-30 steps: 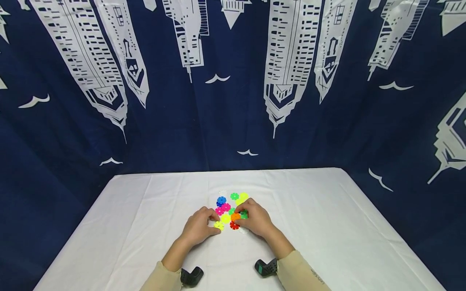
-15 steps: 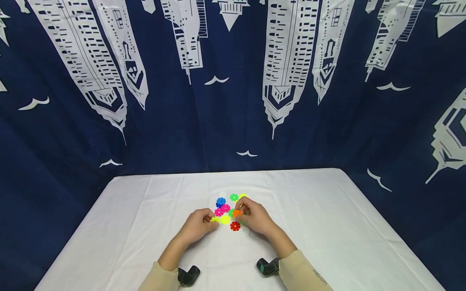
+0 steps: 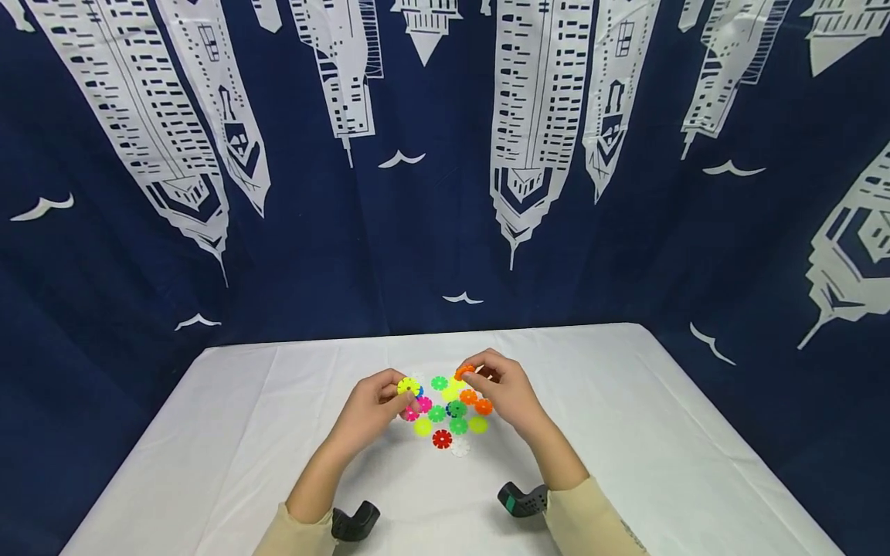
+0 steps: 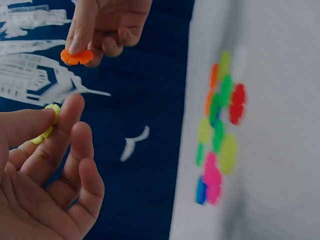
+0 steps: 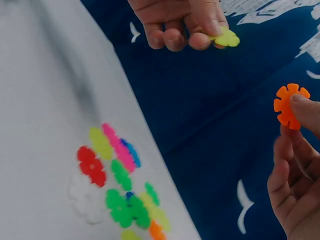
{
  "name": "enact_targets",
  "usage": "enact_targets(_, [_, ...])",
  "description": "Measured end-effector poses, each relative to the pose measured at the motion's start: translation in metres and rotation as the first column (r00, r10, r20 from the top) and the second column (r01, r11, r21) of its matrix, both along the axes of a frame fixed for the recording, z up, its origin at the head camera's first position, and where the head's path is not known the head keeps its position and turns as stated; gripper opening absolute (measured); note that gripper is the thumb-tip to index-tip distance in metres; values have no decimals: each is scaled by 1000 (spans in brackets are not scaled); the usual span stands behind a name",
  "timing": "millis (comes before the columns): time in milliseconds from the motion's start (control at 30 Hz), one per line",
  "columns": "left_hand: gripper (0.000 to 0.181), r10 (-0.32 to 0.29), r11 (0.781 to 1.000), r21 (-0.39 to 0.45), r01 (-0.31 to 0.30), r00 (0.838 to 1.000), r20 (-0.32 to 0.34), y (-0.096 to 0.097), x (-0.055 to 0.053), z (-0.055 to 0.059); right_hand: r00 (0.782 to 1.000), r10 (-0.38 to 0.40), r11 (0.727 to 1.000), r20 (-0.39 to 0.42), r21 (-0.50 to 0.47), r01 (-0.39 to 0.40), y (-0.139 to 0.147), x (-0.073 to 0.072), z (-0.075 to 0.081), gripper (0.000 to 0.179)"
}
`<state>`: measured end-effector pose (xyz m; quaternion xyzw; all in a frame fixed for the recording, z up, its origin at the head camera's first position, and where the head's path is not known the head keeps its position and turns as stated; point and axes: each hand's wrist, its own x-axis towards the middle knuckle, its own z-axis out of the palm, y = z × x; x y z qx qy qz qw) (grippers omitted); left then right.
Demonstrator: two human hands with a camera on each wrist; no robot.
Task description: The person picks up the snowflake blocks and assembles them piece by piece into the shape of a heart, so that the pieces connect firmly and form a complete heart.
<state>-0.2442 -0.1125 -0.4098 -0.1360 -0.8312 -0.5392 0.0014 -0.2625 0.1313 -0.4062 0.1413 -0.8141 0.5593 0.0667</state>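
Note:
In the head view my left hand (image 3: 373, 407) pinches a yellow notched plastic disc (image 3: 409, 387) between thumb and fingers, raised off the table. My right hand (image 3: 512, 392) likewise pinches an orange notched disc (image 3: 463, 372) by its edge. The right wrist view shows the petal-like slots of that orange disc (image 5: 286, 107), with the yellow disc (image 5: 228, 37) across from it. Below both hands lie loose discs: a red one (image 3: 442, 439), a green one (image 3: 458, 425), pink, blue, yellow, orange and clear ones, some overlapping. The left hand partly hides the blue and pink discs.
A white cloth covers the table (image 3: 626, 432), and a navy curtain (image 3: 313, 255) with white building prints hangs behind its far edge. Black devices, one by the left wrist (image 3: 355, 522) and one by the right wrist (image 3: 523, 500), stick out from the sleeves.
Both hands have lifted from the pile, the left with the yellow disc, the right with the orange disc. They have moved farther apart, uncovering more green, orange and yellow discs.

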Motion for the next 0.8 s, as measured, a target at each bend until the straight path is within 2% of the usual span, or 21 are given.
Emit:
enact_targets(167, [18, -141, 987, 72, 147, 987, -77, 15, 4, 26, 997, 40, 995, -69, -92, -47, 4, 8, 17, 9])
enact_targets(233, [22, -196, 972, 119, 204, 978, -76, 21, 5, 34, 992, 55, 989, -109, -128, -69, 5, 11, 22, 10])
enact_targets(300, [26, -229, 960, 153, 235, 972, -58, 26, 7, 40, 988, 47, 986, -145, -155, -70, 6, 13, 25, 12])
enact_targets(400, [24, -238, 955, 176, 238, 971, -21, 33, 10, 45, 984, 18, 982, -179, -183, -51, 7, 16, 28, 14])
enact_targets(500, [20, -204, 965, 168, 202, 979, -6, 37, 13, 45, 981, 7, 979, -192, -199, -46, 6, 17, 29, 15])
enact_targets(600, [20, -174, 964, 203, 171, 985, -3, 37, 16, 45, 978, 30, 976, -204, -207, -73, 4, 19, 29, 14])
enact_targets(667, [22, -175, 950, 260, 173, 984, -14, 36, 18, 45, 974, 49, 974, -223, -206, -96, 2, 21, 30, 13])
enact_targets(800, [25, -213, 901, 375, 217, 976, -51, 37, 22, 46, 955, 87, 971, -283, -189, -144, -4, 25, 30, 13])
